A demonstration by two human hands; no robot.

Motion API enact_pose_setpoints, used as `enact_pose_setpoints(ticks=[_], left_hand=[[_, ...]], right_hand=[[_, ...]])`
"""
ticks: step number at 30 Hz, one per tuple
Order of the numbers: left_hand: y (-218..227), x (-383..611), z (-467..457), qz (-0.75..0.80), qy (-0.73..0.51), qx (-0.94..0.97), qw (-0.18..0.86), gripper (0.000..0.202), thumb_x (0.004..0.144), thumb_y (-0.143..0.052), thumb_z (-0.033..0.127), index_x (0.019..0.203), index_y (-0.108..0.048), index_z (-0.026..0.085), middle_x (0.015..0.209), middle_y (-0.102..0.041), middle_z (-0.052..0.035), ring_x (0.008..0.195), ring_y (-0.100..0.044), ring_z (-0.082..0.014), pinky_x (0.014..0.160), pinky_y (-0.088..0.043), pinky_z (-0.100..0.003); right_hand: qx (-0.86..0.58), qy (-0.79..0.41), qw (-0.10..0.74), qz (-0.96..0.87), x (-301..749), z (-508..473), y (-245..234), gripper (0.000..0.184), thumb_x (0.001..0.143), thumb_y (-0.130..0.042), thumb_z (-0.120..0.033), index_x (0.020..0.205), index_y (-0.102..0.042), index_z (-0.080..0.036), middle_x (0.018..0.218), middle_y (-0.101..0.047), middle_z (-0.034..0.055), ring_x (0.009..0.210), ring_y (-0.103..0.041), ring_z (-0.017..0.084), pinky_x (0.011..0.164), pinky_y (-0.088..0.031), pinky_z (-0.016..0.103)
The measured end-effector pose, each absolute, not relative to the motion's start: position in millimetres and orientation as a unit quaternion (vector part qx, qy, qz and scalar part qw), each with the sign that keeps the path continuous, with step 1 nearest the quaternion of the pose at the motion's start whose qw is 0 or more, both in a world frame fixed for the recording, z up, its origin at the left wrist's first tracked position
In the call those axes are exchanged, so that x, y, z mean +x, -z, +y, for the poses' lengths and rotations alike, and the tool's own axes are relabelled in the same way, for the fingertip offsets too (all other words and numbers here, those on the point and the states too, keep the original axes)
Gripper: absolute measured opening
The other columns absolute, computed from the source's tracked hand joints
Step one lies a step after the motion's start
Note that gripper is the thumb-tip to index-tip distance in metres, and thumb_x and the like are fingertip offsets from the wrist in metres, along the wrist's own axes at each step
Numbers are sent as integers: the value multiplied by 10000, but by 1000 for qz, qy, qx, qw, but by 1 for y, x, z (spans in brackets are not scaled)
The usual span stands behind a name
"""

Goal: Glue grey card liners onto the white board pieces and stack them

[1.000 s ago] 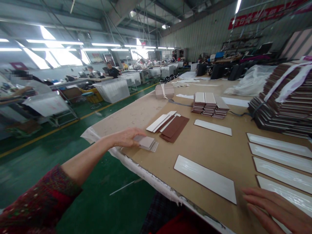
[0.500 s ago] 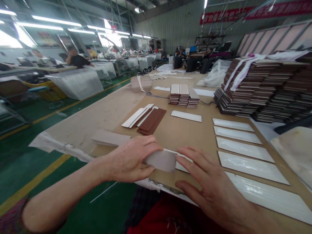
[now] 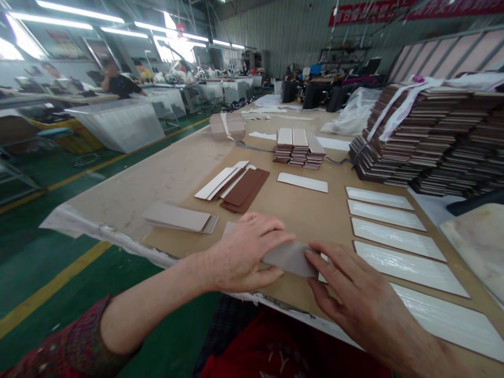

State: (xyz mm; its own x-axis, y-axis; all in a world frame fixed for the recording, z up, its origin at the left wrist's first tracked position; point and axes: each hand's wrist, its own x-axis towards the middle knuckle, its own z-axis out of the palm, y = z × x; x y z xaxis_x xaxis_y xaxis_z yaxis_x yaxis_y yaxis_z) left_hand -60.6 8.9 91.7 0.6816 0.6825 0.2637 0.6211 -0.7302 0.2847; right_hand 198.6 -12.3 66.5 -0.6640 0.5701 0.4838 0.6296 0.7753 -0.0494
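My left hand (image 3: 246, 252) is closed around a thin grey card strip (image 3: 289, 258), held just over the front of the table. At the strip's right end, my right hand (image 3: 354, 291) pinches the corner between thumb and fingers. Beneath, a white strip (image 3: 323, 266) shows only in part, mostly covered by my hands. To the left lies a stack of similar grey strips (image 3: 179, 216). Several white, shiny-faced strips with dark edges (image 3: 409, 262) lie in a column to the right.
Brown and white strips (image 3: 244, 189) lie loosely mid-table, near a single white strip (image 3: 302, 182). Behind them stand small piled strips (image 3: 292, 144). A tall stack of brown panels (image 3: 425, 136) rises at the right. The table's front edge (image 3: 173, 260) has a ragged covering.
Both hands have shifted right with the grey card strip. My right fingers have closed onto its right end. More of the grey stack at the left shows now.
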Motion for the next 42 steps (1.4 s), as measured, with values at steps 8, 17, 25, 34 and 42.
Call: enact_pose_setpoints(ticks=[8, 17, 25, 34, 42], left_hand=[[-46, -106, -1, 528, -294, 783, 146, 461, 916, -535, 248, 1370, -461, 253, 1335, -559, -83, 1251, -514, -255, 1090, -423, -475], [-16, -105, 5, 502, -214, 815, 195, 562, 889, -576, 245, 1424, -411, 212, 1401, -531, -130, 1316, -468, -276, 1123, -393, -515], [-13, -109, 6, 499, -227, 809, 211, 594, 882, -591, 245, 1441, -390, 237, 1392, -526, -122, 1309, -466, -275, 1124, -388, -514], [-12, -108, 6, 491, -249, 807, 212, 557, 874, -591, 228, 1408, -435, 224, 1366, -551, -115, 1295, -478, -266, 1123, -394, -498], [-9, -109, 7, 479, -261, 812, 207, 504, 891, -562, 207, 1385, -459, 213, 1347, -569, -112, 1282, -485, -254, 1116, -403, -487]], right_hand=[[-510, -82, 278, -810, 273, -5, -56, 335, 914, -578, -403, 1206, -662, -261, 1331, -605, 63, 1066, -668, 247, 415, -545, 172], [-449, -85, 220, -862, 260, -2, -29, 342, 915, -587, -374, 1242, -651, -300, 1322, -611, 47, 1119, -646, 233, 823, -627, 331], [-406, -71, 204, -888, 248, 9, -22, 326, 910, -581, -328, 1217, -669, -261, 1296, -636, 70, 1126, -649, 240, 957, -571, 398], [-399, -71, 207, -890, 240, 14, -20, 303, 910, -571, -310, 1188, -679, -256, 1283, -644, 67, 1099, -662, 237, 910, -596, 386], [-384, -42, 191, -902, 238, 17, -21, 305, 911, -559, -310, 1182, -683, -247, 1263, -655, 79, 1084, -666, 247, 910, -589, 421]])
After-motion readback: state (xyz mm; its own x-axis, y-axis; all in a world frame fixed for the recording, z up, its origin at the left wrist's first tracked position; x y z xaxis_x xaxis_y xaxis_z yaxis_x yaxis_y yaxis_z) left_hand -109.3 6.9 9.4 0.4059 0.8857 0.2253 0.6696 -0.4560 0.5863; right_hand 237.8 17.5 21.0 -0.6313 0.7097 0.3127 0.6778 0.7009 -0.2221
